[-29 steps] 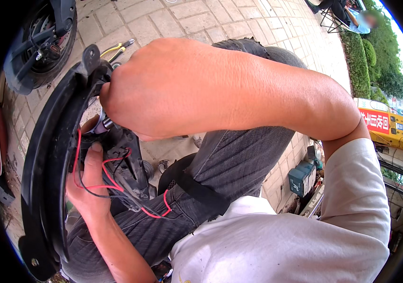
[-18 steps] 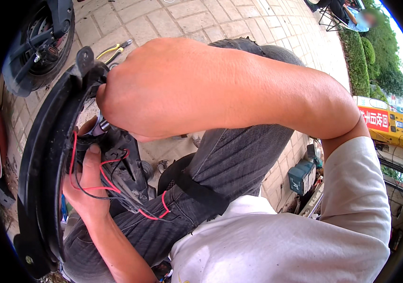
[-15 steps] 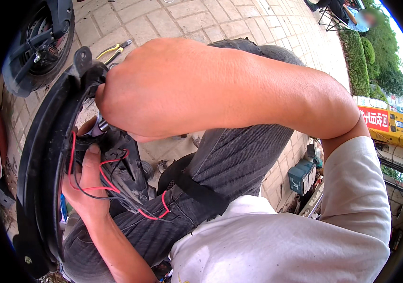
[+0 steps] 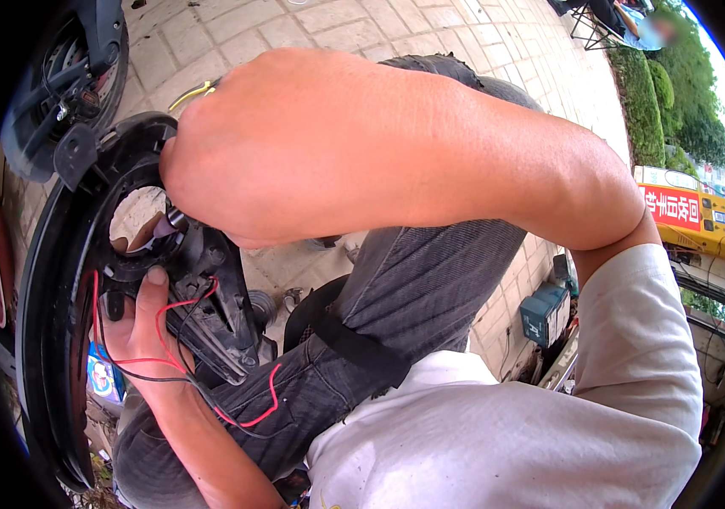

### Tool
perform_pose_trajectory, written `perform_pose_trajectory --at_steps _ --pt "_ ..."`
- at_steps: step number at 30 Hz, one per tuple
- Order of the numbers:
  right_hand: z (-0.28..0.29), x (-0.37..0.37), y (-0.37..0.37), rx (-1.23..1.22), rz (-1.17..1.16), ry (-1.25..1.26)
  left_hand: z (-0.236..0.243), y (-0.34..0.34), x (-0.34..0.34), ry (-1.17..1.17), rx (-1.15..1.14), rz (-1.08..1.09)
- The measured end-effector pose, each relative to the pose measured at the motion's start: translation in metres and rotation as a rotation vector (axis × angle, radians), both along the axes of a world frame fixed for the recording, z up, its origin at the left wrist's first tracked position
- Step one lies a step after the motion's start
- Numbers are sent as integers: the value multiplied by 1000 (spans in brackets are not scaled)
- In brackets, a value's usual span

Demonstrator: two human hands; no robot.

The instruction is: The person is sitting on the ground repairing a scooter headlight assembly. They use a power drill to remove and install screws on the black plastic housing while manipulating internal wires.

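- The left hand (image 4: 137,327) is clamping the black plastic panel (image 4: 61,280) from behind at eight o'clock, apparently to steady it on the lap.
- The right hand (image 4: 294,148) is pressing in by the round opening (image 4: 137,216); fingers hidden, so I cannot tell its grip.
- The panel's long axis is running from eleven to seven o'clock.
- Red and black wires (image 4: 167,360) are trailing over the jeans (image 4: 413,288).

Outdoors, daylight. Paved brick ground (image 4: 481,25) far ahead. Scooter wheel (image 4: 65,76) far left. Green hedge (image 4: 676,93) far right, yellow-red signboard (image 4: 693,208) beside it.
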State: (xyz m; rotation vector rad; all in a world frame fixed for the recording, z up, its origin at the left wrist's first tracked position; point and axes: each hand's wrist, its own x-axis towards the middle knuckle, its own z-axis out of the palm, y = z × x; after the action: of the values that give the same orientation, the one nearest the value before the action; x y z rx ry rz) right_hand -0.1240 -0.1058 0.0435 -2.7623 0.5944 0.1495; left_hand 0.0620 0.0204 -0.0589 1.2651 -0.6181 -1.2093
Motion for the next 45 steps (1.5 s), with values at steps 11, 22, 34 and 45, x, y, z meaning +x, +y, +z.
perform_pose_trajectory --at_steps 11,22,34,45 --pt "3 -3 2 8 59 5 0 -1 -5 -40 16 66" --pt "-2 1 0 30 30 6 1 -1 -1 -108 27 31" --pt "2 0 1 43 79 37 -4 0 3 -12 64 21" --pt "7 -1 2 116 32 20 -8 2 5 76 51 33"
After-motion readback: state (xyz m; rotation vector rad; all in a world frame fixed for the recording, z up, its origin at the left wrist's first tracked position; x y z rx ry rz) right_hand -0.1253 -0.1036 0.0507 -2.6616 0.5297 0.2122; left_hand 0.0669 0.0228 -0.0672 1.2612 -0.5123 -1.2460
